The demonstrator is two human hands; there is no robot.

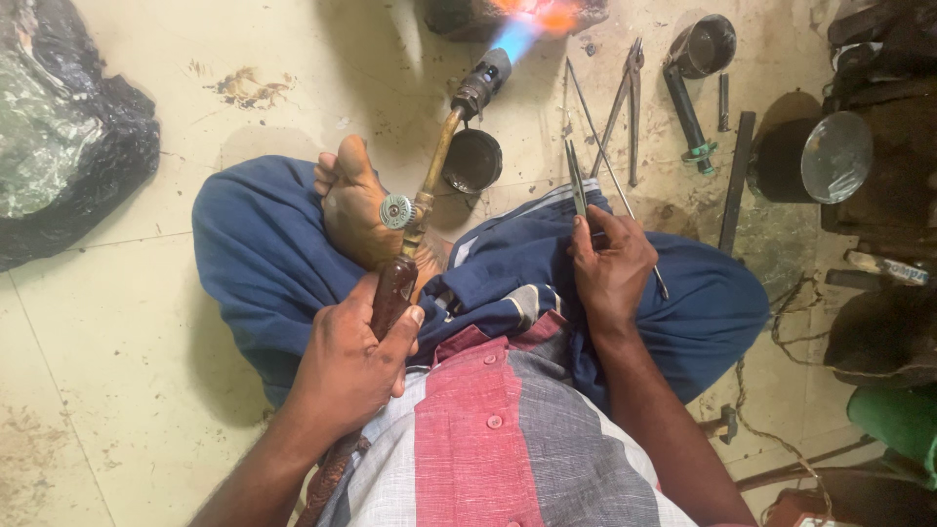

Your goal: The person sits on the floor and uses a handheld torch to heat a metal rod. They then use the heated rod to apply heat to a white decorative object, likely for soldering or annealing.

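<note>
Left hand [351, 366]: you grip the lit torch [434, 185] by its handle, flame aimed away from your foot [351, 200].
Right hand [610, 268]: closed around tweezers [578, 185], resting on your knee.

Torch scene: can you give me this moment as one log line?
left hand: grips lit torch | flame: on dark block | right hand: holds tweezers, thin rod | person seated on floor

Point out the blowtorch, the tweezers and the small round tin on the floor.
blowtorch [426, 200]: head view, on its brass tube.
tweezers [577, 181]: head view, on the blades above the right hand.
small round tin [472, 161]: head view, on its dark inside.
</note>
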